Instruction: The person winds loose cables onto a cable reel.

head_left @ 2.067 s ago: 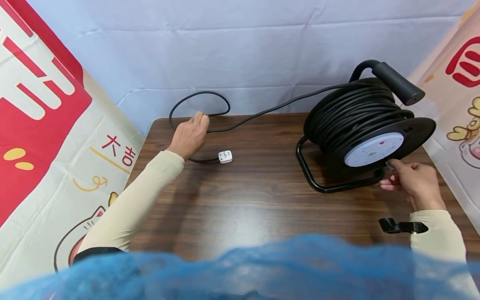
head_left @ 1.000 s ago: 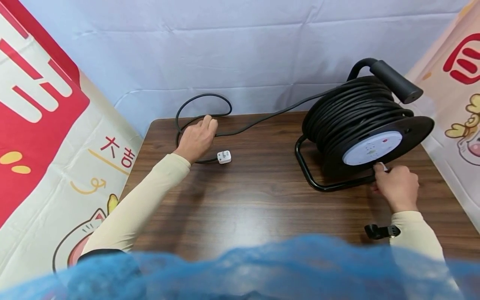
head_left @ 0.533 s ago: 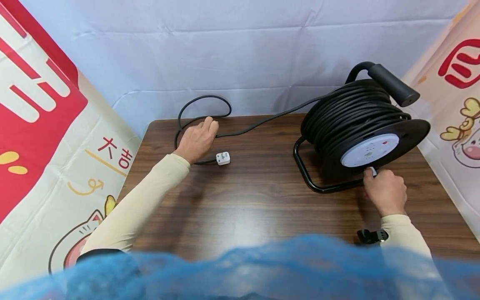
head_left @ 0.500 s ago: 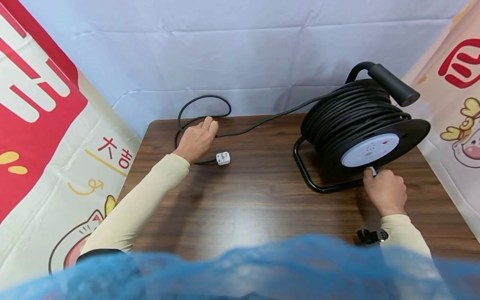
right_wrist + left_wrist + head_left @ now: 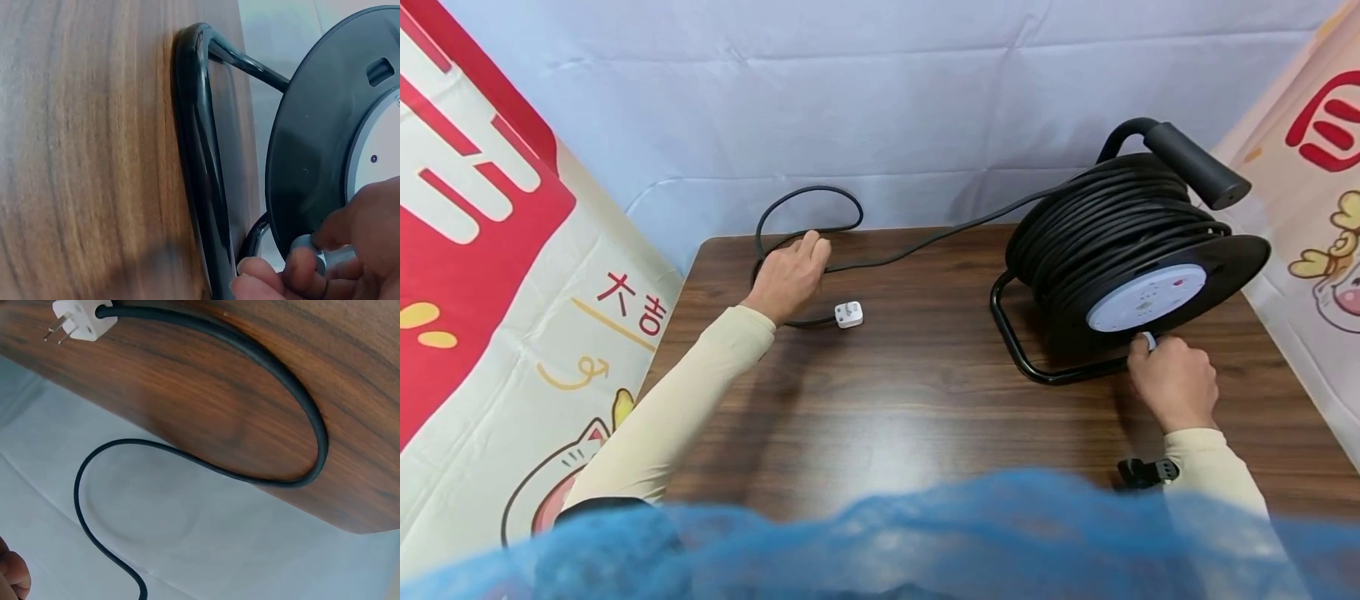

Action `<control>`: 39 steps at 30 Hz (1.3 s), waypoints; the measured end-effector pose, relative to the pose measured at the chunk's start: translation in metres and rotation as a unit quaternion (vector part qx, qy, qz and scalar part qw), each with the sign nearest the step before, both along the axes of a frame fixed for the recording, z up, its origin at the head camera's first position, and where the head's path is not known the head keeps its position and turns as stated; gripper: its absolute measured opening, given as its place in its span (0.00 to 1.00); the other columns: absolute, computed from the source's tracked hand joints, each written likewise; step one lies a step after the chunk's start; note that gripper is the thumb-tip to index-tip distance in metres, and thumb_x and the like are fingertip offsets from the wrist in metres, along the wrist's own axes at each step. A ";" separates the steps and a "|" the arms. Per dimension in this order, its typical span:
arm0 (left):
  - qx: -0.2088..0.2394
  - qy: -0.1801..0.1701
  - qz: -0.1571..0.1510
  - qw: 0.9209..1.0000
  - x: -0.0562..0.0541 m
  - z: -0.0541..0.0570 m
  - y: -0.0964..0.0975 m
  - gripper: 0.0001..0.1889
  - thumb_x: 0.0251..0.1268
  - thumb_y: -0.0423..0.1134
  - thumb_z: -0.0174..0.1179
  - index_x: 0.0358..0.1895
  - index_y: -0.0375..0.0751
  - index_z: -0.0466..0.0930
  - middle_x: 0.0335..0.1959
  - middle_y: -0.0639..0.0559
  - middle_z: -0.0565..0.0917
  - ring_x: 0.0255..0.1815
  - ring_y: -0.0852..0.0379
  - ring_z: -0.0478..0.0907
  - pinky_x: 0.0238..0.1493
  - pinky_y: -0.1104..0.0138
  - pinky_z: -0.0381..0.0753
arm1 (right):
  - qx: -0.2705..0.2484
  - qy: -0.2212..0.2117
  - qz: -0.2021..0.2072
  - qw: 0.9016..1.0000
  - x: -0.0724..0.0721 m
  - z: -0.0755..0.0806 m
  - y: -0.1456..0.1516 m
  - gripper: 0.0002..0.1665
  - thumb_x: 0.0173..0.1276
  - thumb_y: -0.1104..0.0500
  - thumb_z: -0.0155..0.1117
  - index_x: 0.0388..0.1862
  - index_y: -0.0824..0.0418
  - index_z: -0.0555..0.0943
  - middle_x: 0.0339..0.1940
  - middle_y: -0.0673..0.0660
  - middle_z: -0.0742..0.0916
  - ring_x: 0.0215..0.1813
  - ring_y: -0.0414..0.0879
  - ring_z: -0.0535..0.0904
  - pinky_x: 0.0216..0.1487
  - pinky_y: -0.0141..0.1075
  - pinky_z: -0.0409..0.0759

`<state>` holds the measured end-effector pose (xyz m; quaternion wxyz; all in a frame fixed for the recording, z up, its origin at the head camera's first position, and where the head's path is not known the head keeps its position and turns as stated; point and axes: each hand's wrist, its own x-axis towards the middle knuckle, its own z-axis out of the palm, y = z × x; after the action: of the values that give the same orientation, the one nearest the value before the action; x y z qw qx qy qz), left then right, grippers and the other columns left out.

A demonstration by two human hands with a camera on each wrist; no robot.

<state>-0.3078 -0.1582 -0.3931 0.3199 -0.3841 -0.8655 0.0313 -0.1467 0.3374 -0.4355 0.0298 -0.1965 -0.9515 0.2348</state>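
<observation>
At the left of the table in the head view, my left hand (image 5: 790, 273) has its fingers curled over the black cable (image 5: 917, 250), which comes out by the thumb and runs to the cable reel (image 5: 1105, 233). The palm side is hidden; in the left wrist view only fingertips (image 5: 14, 575) show. A white plug (image 5: 848, 314) lies beside this hand, its pins (image 5: 56, 331) visible in the left wrist view. On the right, my right hand (image 5: 1176, 383) pinches a grey knob (image 5: 309, 247) at the lower edge of the reel's flange (image 5: 306, 137), between thumb and fingers.
The reel stands on a black tube frame (image 5: 1022, 358) at the table's right, its thick handle (image 5: 1195, 167) leaning up. A cable loop (image 5: 820, 188) overlaps the table's back edge, against a pale cloth backdrop (image 5: 880, 117). Printed sheets (image 5: 610, 333) flank the wooden table (image 5: 895, 383).
The right hand has carried the knob leftward along the reel's lower edge, and the white socket face has turned a little. The left hand and cable loop have shifted slightly right.
</observation>
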 end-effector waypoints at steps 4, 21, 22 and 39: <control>0.002 0.003 -0.005 1.000 0.001 -0.002 0.001 0.09 0.76 0.26 0.42 0.32 0.34 0.64 0.27 0.42 0.67 0.16 0.52 0.64 0.12 0.62 0.65 | 0.012 0.017 0.018 1.000 0.001 -0.002 -0.004 0.35 0.81 0.50 0.42 0.36 0.83 0.78 0.41 0.91 0.76 0.35 0.85 0.75 0.24 0.66 0.71; -0.025 0.004 0.010 1.000 -0.006 0.003 -0.014 0.07 0.73 0.24 0.47 0.33 0.34 0.66 0.29 0.42 0.68 0.23 0.49 0.67 0.19 0.60 0.72 | 0.014 0.009 0.022 1.000 0.004 -0.008 -0.013 0.37 0.83 0.48 0.38 0.43 0.83 0.78 0.43 0.91 0.76 0.36 0.85 0.75 0.25 0.67 0.71; -0.025 0.003 0.012 1.000 -0.006 0.003 -0.015 0.07 0.73 0.25 0.47 0.33 0.34 0.66 0.29 0.42 0.67 0.23 0.49 0.67 0.20 0.60 0.72 | 0.015 0.011 0.021 1.000 0.004 -0.008 -0.013 0.37 0.83 0.48 0.38 0.43 0.84 0.77 0.43 0.91 0.76 0.36 0.85 0.75 0.25 0.67 0.71; -0.005 0.007 -0.014 1.000 0.002 -0.007 -0.005 0.07 0.70 0.25 0.46 0.31 0.35 0.64 0.28 0.42 0.66 0.23 0.49 0.66 0.18 0.62 0.66 | 0.041 0.052 0.030 0.997 0.011 -0.020 -0.027 0.31 0.81 0.49 0.49 0.36 0.81 0.73 0.34 0.88 0.77 0.31 0.84 0.75 0.22 0.67 0.69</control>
<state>-0.3058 -0.1636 -0.4006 0.3247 -0.3973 -0.8576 0.0343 -0.1359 0.3104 -0.4554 0.0799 -0.1537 -0.9631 0.2061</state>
